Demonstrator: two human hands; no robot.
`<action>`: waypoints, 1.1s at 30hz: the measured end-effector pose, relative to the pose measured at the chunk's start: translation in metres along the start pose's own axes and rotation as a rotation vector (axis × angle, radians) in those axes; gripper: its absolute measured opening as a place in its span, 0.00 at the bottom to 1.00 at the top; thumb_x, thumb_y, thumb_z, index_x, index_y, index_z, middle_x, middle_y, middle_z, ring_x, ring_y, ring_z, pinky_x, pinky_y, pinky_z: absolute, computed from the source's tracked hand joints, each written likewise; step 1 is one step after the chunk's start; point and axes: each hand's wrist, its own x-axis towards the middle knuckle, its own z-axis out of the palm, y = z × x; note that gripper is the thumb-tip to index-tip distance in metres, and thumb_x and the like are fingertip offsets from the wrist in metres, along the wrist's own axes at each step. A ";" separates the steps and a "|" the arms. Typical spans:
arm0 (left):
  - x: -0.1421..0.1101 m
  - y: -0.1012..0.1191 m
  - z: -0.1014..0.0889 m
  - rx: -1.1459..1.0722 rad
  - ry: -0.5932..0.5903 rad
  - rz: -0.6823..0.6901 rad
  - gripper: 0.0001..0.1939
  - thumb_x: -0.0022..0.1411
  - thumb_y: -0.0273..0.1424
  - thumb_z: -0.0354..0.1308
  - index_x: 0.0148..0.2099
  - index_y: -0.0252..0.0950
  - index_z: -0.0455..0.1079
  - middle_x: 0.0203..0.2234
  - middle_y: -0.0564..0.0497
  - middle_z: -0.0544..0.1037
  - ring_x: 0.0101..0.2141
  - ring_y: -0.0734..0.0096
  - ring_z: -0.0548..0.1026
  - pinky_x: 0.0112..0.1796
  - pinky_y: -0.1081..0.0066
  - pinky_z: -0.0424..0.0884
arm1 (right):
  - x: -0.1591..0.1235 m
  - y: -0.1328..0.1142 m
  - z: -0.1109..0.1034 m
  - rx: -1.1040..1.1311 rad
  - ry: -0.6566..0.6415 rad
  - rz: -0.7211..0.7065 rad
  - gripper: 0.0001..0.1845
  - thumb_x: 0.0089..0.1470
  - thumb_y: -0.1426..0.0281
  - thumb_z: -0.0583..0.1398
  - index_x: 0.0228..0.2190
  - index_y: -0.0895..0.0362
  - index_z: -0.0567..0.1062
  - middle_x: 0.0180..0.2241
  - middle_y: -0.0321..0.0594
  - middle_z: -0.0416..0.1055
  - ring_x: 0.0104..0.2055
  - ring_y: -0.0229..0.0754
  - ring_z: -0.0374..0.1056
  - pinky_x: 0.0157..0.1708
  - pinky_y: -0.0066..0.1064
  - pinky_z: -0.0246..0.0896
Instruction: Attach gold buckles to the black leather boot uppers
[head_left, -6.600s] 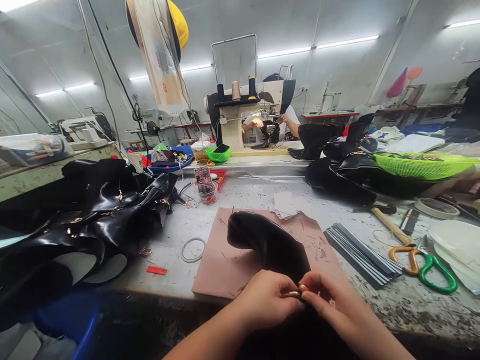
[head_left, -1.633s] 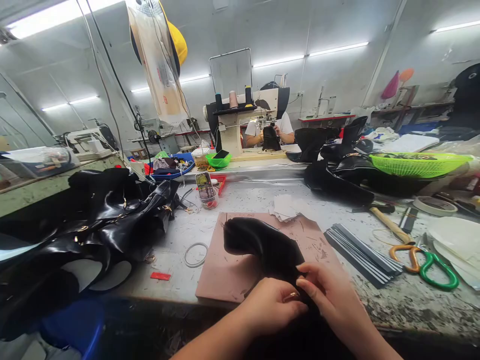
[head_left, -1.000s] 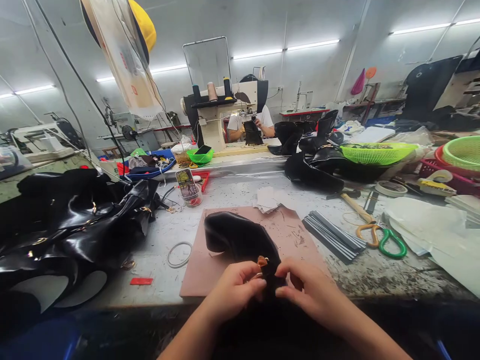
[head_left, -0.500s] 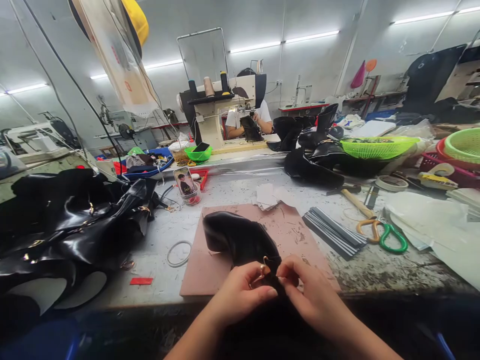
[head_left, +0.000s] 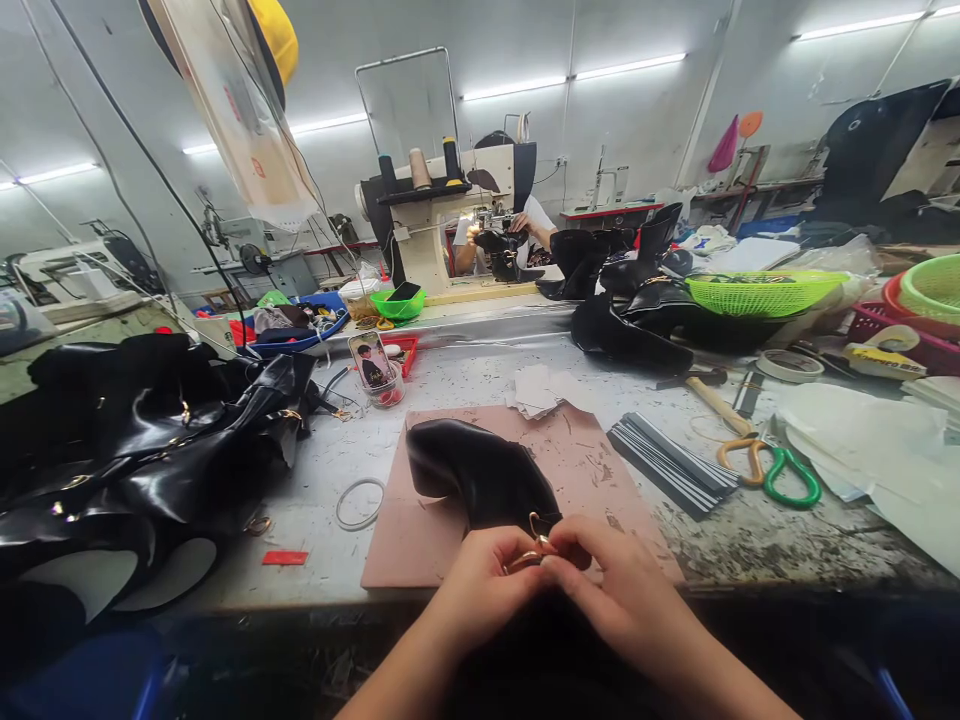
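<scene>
A black leather boot upper (head_left: 480, 470) lies across the pink board (head_left: 405, 545), its toe end toward the upper left and its shaft running toward me under my hands. My left hand (head_left: 491, 580) pinches a gold-coloured metal buckle (head_left: 525, 560) between thumb and forefinger. Against it, my right hand (head_left: 615, 580) has its thumb and forefinger closed on the same gold metal piece, fingertips touching the left ones. A gold ring-like part stands up from the upper just beyond the fingers. My hands hide how the metal joins the leather.
Black uppers (head_left: 150, 470) are heaped at left. Grey strips (head_left: 671, 465), scissors (head_left: 791, 475) and a hammer (head_left: 720, 405) lie at right. A phone (head_left: 371, 362) leans in a clear cup. Across the table, a person works at a sewing machine (head_left: 442, 220).
My fingertips have come together, and the gold metal between them shows more. The right thumb has shifted left. The person opposite has moved the black piece at the sewing machine.
</scene>
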 end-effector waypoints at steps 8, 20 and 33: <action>-0.001 0.002 0.003 0.017 0.057 -0.037 0.11 0.46 0.33 0.61 0.26 0.34 0.63 0.19 0.57 0.64 0.23 0.77 0.59 0.26 0.76 0.57 | 0.002 0.006 0.007 0.020 0.011 -0.043 0.13 0.58 0.66 0.49 0.25 0.55 0.67 0.26 0.37 0.68 0.28 0.39 0.66 0.27 0.29 0.61; 0.003 0.000 -0.003 0.011 -0.007 -0.089 0.11 0.45 0.31 0.61 0.26 0.34 0.61 0.19 0.59 0.62 0.24 0.77 0.60 0.26 0.76 0.57 | 0.006 0.006 0.007 0.124 -0.059 0.045 0.13 0.58 0.64 0.48 0.26 0.54 0.66 0.26 0.36 0.68 0.29 0.40 0.65 0.29 0.30 0.61; 0.006 0.005 -0.009 0.054 -0.120 -0.131 0.10 0.48 0.34 0.57 0.31 0.34 0.63 0.19 0.59 0.59 0.22 0.79 0.56 0.24 0.76 0.52 | 0.011 0.010 0.006 0.072 0.047 0.016 0.12 0.57 0.65 0.49 0.28 0.55 0.68 0.26 0.38 0.70 0.28 0.40 0.67 0.28 0.30 0.61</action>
